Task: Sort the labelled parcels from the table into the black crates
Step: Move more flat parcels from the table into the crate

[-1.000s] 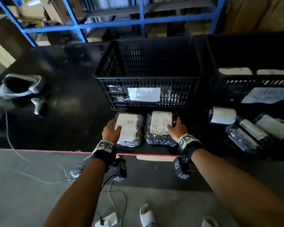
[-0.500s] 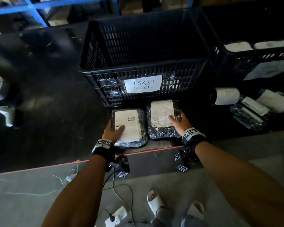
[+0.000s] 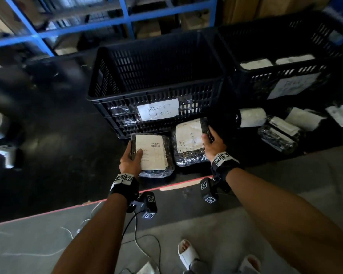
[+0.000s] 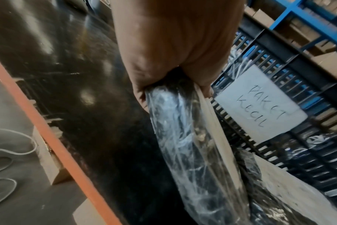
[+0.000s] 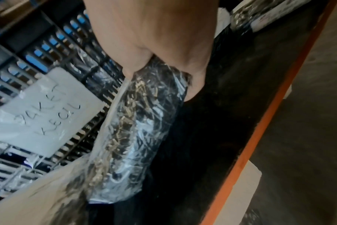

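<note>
Two flat parcels in black plastic wrap with white labels sit just in front of the black crate [image 3: 156, 62] whose paper sign [image 3: 157, 109] reads "PAKET KECIL". My left hand [image 3: 131, 157] grips the left parcel [image 3: 152, 154] by its left edge, thumb on the label. My right hand [image 3: 211, 142] grips the right parcel [image 3: 187, 144] by its right edge. In the left wrist view the fingers [image 4: 142, 91] curl under the left parcel [image 4: 192, 144]. In the right wrist view the right parcel [image 5: 135, 129] hangs from my hand, tilted up off the table.
A second black crate [image 3: 281, 48] with white-labelled parcels stands at the right. Several more parcels [image 3: 279, 129] lie on the black table [image 3: 57, 145] before it. The table's red front edge [image 3: 67, 207] runs below my wrists. Blue shelving [image 3: 127, 16] stands behind.
Both hands have closed round the outer edges of the two parcels, and their outer edges have come up off the table. The head view has shifted.
</note>
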